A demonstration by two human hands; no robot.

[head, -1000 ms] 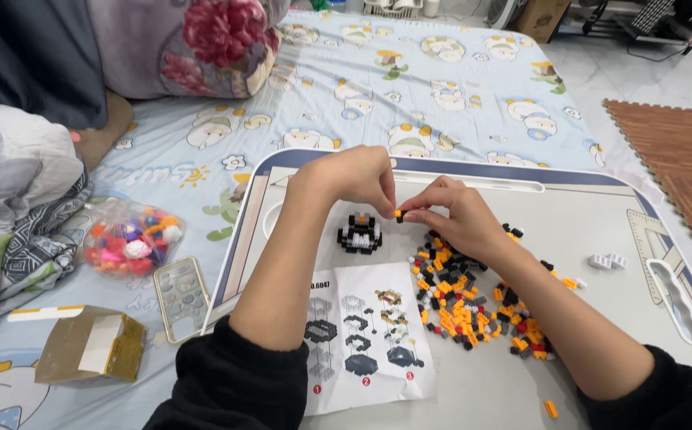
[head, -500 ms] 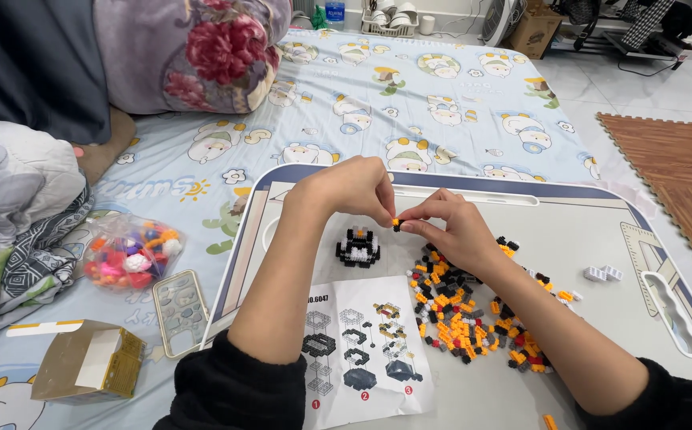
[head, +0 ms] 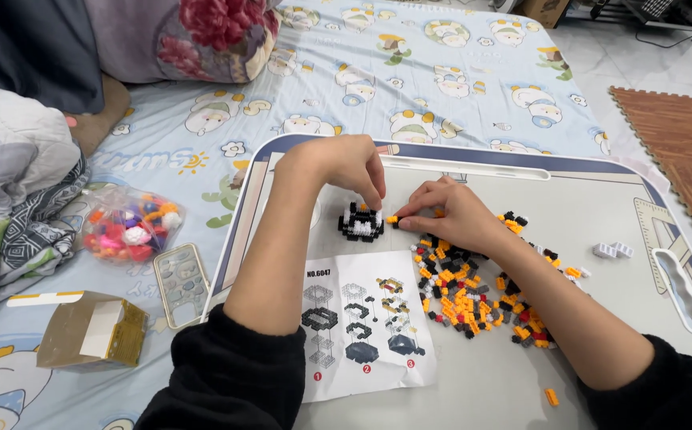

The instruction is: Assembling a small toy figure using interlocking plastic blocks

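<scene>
Both forearms reach in from the bottom edge in black sleeves, bare from the elbow, meeting near the middle of the grey lap bench point(head: 569, 215). The left hand point(head: 346, 163) arches palm-down, knuckles high, fingertips curled straight down onto the top of the small black-and-white brick model point(head: 361, 222); the grip is pinched closed on it, pressing it to the bench. The right hand point(head: 449, 215) lies low with its wrist over the loose bricks, thumb and forefinger drawn tight together on a tiny orange brick point(head: 392, 219), held just beside the model's right side. Whether brick and model touch is too fine to tell.

Under and beyond the right wrist spreads the pile of loose bricks point(head: 461, 299), orange, black, yellow and red. A folded instruction sheet point(head: 362, 318) lies flat by the left forearm. Two pale grey bricks point(head: 613, 250) sit well apart near the bench's right edge.

Off the bench, on the patterned bedsheet point(head: 441, 80), lie a clear bag of coloured pieces point(head: 127, 231), a phone point(head: 180, 283) and an open cardboard box point(head: 91, 328).
</scene>
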